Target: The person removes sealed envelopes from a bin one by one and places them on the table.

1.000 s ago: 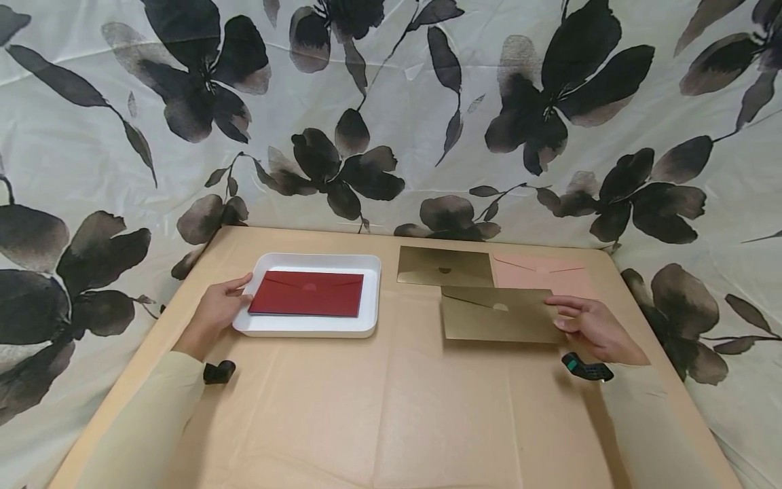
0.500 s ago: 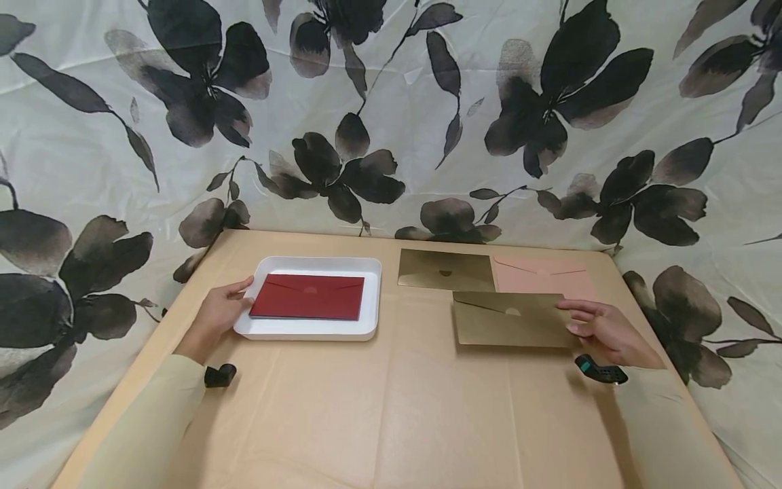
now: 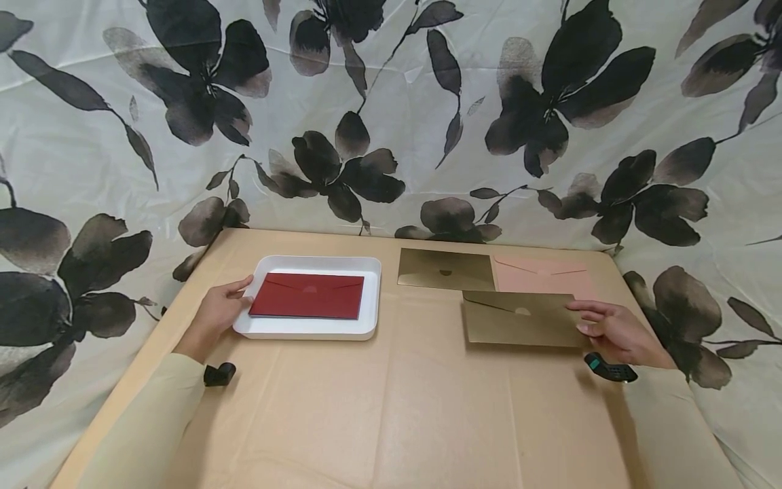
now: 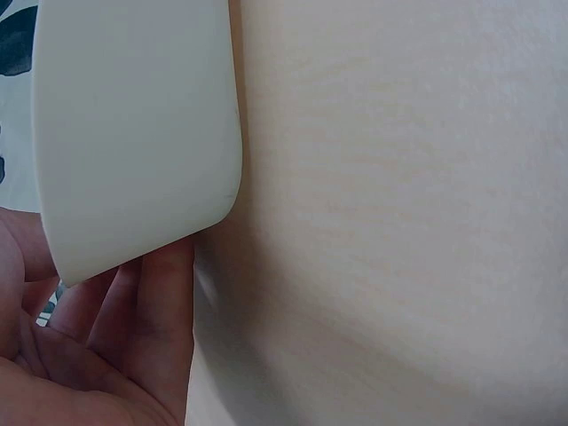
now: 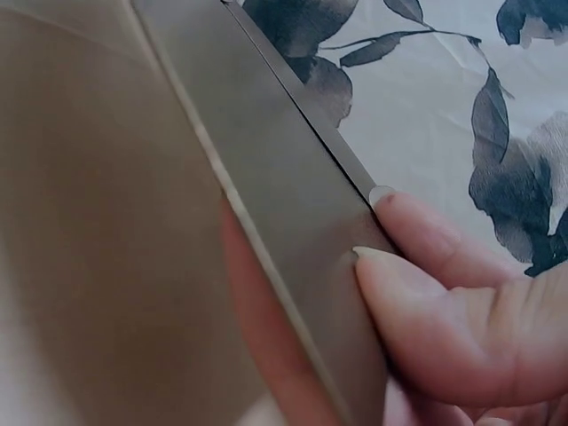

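Observation:
A gold envelope (image 3: 519,326) with a round seal on its flap is held by its right end, above the table. My right hand (image 3: 620,333) pinches it; in the right wrist view the thumb (image 5: 408,311) lies across its face, with one finger along the top edge and another behind. At the left, my left hand (image 3: 220,312) grips the near left side of a white tray (image 3: 369,299), fingers (image 4: 164,302) against its outer wall. A red envelope (image 3: 305,299) lies flat in the tray, with a dark edge showing beneath it.
A second gold envelope (image 3: 446,268) lies at the back of the wooden table (image 3: 342,407). Beside it a pink envelope (image 3: 544,272) is partly covered by the held one in the head view. A cloth with dark flowers (image 3: 427,102) hangs behind the table.
My right hand has moved to the right, carrying the gold envelope with it. The left hand, the tray and the red envelope stay in place.

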### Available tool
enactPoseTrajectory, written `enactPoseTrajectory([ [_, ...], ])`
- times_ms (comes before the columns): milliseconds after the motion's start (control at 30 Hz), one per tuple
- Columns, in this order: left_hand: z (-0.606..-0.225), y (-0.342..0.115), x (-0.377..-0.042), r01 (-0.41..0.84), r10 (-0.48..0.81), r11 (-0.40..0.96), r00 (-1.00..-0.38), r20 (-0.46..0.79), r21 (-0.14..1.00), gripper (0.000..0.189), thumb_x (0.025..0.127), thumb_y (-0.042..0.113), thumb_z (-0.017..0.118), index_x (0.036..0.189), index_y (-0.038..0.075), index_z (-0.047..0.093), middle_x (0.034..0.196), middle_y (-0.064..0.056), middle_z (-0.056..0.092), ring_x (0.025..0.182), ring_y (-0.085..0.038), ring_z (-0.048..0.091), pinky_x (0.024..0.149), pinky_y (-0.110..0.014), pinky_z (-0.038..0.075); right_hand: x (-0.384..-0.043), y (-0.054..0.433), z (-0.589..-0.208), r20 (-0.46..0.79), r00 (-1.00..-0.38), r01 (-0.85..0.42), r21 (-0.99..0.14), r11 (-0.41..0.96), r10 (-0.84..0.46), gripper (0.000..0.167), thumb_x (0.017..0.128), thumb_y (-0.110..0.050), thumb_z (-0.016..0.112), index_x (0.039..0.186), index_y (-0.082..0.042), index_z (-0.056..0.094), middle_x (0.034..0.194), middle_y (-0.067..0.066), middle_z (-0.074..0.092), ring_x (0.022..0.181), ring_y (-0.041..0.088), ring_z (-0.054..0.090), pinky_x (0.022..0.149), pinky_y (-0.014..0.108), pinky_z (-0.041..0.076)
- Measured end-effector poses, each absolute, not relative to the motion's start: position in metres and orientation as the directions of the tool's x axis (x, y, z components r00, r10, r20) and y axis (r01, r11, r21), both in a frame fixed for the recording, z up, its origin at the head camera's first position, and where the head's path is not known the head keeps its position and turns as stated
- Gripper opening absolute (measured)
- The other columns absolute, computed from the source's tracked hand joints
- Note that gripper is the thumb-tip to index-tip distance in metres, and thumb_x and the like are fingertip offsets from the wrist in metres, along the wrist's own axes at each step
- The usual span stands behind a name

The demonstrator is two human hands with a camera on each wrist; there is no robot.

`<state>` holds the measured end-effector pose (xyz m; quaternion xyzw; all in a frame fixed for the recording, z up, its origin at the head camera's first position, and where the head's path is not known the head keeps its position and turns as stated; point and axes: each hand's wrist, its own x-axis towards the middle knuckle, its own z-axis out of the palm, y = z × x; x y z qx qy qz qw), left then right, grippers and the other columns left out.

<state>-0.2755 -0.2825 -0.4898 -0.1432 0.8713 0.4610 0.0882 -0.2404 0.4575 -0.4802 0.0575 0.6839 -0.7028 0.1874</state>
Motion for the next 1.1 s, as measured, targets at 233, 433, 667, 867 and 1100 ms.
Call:
enactPoseTrajectory([
  [233,-0.488,-0.281,-0.274,-0.341,-0.174,0.527,-0.940,-0.294,0.778,0.061,0.106,0.010,0.050,0.163,0.015,0.028,0.167,-0.027,0.030,0.157,-0.047,0.029,0.123,-0.059,0.035,-0.241,0.464,-0.481,-0.338,-0.915,0.352,-0.936,-0.027,-0.219,0.049,0.097,0.014,0.053,0.111,-0.026,0.079,0.101,-0.012,0.073,0.063,0.008,0.053,0.055,0.026,0.022],
  [433,-0.487,-0.281,-0.273,-0.351,-0.185,0.529,-0.936,-0.299,0.773,0.061,0.107,0.009,0.050,0.163,0.016,0.029,0.167,-0.027,0.030,0.157,-0.047,0.029,0.124,-0.059,0.034,-0.243,0.470,-0.481,-0.335,-0.915,0.346,-0.938,-0.009,-0.225,0.051,0.098,0.014,0.051,0.112,-0.027,0.078,0.096,-0.011,0.071,0.064,0.007,0.054,0.054,0.025,0.023],
  [667,-0.486,-0.281,-0.273,-0.365,-0.197,0.533,-0.931,-0.307,0.763,0.061,0.107,0.010,0.049,0.164,0.017,0.028,0.168,-0.027,0.028,0.157,-0.047,0.028,0.123,-0.060,0.035,-0.243,0.477,-0.481,-0.349,-0.911,0.352,-0.936,0.026,-0.221,0.050,0.100,0.012,0.052,0.112,-0.030,0.078,0.097,-0.010,0.071,0.061,0.006,0.051,0.051,0.024,0.025],
  [867,-0.486,-0.281,-0.274,-0.371,-0.200,0.517,-0.929,-0.313,0.771,0.061,0.107,0.011,0.050,0.164,0.018,0.029,0.169,-0.026,0.028,0.158,-0.046,0.025,0.125,-0.060,0.033,-0.243,0.484,-0.483,-0.352,-0.912,0.357,-0.934,0.019,-0.211,0.048,0.099,0.012,0.054,0.112,-0.028,0.078,0.099,-0.013,0.072,0.063,0.008,0.053,0.051,0.021,0.034],
  [1100,-0.488,-0.280,-0.275,-0.362,-0.196,0.500,-0.932,-0.304,0.787,0.061,0.107,0.010,0.051,0.163,0.017,0.030,0.169,-0.024,0.029,0.159,-0.045,0.025,0.125,-0.059,0.033,-0.242,0.495,-0.486,-0.376,-0.904,0.355,-0.925,0.136,-0.203,0.050,0.105,0.004,0.046,0.113,-0.036,0.076,0.073,-0.007,0.060,0.051,0.018,0.020,0.047,0.035,0.014],
])
